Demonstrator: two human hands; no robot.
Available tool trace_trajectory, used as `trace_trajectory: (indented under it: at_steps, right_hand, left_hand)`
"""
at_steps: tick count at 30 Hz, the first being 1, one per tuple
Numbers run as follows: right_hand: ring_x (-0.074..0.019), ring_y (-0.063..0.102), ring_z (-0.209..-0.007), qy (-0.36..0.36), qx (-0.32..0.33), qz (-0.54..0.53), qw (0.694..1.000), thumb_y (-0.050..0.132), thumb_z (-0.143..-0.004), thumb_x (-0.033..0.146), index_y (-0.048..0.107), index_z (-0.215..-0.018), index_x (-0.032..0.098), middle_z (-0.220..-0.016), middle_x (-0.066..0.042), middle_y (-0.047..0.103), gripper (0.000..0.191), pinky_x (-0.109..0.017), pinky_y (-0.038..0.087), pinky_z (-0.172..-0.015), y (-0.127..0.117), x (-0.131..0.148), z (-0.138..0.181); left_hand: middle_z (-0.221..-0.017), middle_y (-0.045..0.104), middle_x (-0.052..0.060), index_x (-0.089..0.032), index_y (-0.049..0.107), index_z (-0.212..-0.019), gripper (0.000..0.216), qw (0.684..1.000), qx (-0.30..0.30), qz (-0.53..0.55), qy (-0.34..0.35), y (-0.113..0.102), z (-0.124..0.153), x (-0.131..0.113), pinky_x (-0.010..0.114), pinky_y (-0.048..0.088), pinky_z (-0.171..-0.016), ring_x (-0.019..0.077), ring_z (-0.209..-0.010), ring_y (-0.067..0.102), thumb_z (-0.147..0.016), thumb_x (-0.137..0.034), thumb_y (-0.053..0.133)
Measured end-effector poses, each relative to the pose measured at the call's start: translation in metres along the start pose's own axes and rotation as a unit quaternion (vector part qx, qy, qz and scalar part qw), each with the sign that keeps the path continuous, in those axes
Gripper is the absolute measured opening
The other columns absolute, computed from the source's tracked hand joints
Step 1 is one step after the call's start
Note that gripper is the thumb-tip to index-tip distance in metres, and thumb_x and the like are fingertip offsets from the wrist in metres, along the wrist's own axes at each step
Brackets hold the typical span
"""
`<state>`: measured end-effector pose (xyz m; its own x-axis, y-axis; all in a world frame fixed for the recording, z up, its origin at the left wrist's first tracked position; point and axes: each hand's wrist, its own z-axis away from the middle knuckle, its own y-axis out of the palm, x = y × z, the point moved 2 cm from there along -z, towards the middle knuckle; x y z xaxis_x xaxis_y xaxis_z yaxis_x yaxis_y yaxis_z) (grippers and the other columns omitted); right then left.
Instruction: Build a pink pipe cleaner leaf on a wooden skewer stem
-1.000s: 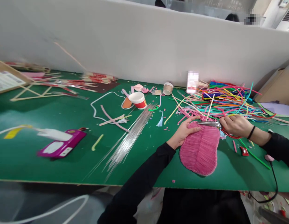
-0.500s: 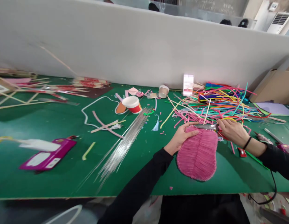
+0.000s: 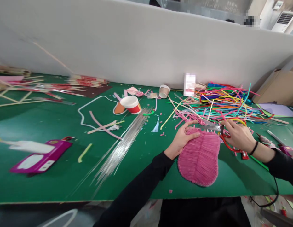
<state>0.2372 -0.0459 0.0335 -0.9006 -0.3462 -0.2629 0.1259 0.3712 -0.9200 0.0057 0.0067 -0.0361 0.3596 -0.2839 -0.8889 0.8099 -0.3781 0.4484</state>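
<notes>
My left hand (image 3: 181, 138) grips the upper left edge of a pink ribbed panel (image 3: 199, 159), rounded like a petal and with a seam down its middle. The panel seems to be made of rows of pipe cleaners. In my right hand (image 3: 239, 135) is a pair of scissors (image 3: 216, 128) with red and yellow handles. Its blades lie across the panel's top edge, pointing left toward my left fingers, and look parted. Just behind the blades is a loose pile of pink pipe cleaners (image 3: 187, 113).
Many coloured pipe cleaners (image 3: 228, 94) are heaped at the back right, near a cardboard box (image 3: 277, 86). Left of the panel lie a bundle of thin metal wires (image 3: 124, 146), a paper cup (image 3: 131, 105) and a blue tassel (image 3: 156, 124). A purple packet (image 3: 41, 157) lies far left.
The scissors have opened, and their red handle loop has swung down into view below my right hand. My left hand keeps its hold on the panel. The view has shifted slightly.
</notes>
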Motion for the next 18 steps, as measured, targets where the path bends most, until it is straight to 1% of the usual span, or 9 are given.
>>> trace_trajectory:
  at_steps: [2,4,10,14,18]
  right_hand:
    - [-0.0155,0.058,-0.062,-0.033,-0.011,-0.015,0.999,0.054,-0.086,0.027,0.061,-0.116,0.016,-0.097,-0.008,0.069,0.033,-0.028,0.031,-0.054,0.0005,0.0039,0.0009]
    - [-0.0149,0.057,-0.061,-0.059,-0.021,-0.021,0.998,0.055,-0.084,0.025,0.063,-0.113,0.015,-0.093,-0.007,0.069,0.031,-0.028,0.032,-0.055,0.0022,0.0071,0.0008]
    - [-0.0145,0.056,-0.060,-0.073,-0.030,-0.015,0.997,0.058,-0.083,0.024,0.064,-0.108,0.016,-0.094,-0.007,0.070,0.027,-0.028,0.030,-0.054,0.0048,0.0081,-0.0048]
    - [-0.0152,0.059,-0.063,-0.102,-0.047,-0.010,0.994,0.059,-0.085,0.025,0.064,-0.108,0.015,-0.095,-0.007,0.071,0.026,-0.028,0.031,-0.053,0.0040,0.0072,-0.0066]
    - [-0.0142,0.058,-0.062,-0.132,-0.096,0.020,0.986,0.055,-0.090,0.024,0.063,-0.113,0.013,-0.089,-0.007,0.071,0.026,-0.028,0.033,-0.054,0.0069,0.0070,-0.0035]
  left_hand:
    - [-0.100,0.074,0.006,-0.021,0.055,-0.129,0.073,1.000,0.009,0.004,0.002,-0.0004,-0.0004,0.0011,0.033,0.056,-0.079,0.0215,-0.086,0.072,-0.063,-0.024,0.088]
    - [-0.100,0.074,0.005,-0.021,0.055,-0.129,0.074,1.000,0.013,-0.001,0.008,-0.0003,-0.0005,0.0014,0.032,0.056,-0.079,0.0215,-0.087,0.072,-0.063,-0.023,0.088]
    - [-0.097,0.074,0.005,-0.022,0.055,-0.131,0.076,0.999,0.017,-0.038,0.004,0.0041,0.0031,-0.0023,0.031,0.055,-0.077,0.0224,-0.088,0.072,-0.062,-0.026,0.089]
    - [-0.098,0.074,0.006,-0.022,0.055,-0.132,0.075,0.999,0.024,-0.047,0.007,0.0061,0.0051,-0.0052,0.033,0.055,-0.080,0.0235,-0.090,0.072,-0.064,-0.026,0.088]
    - [-0.102,0.074,0.008,-0.023,0.055,-0.133,0.078,0.999,0.029,-0.044,0.009,0.0053,0.0047,-0.0064,0.036,0.055,-0.084,0.0249,-0.094,0.071,-0.063,-0.027,0.088]
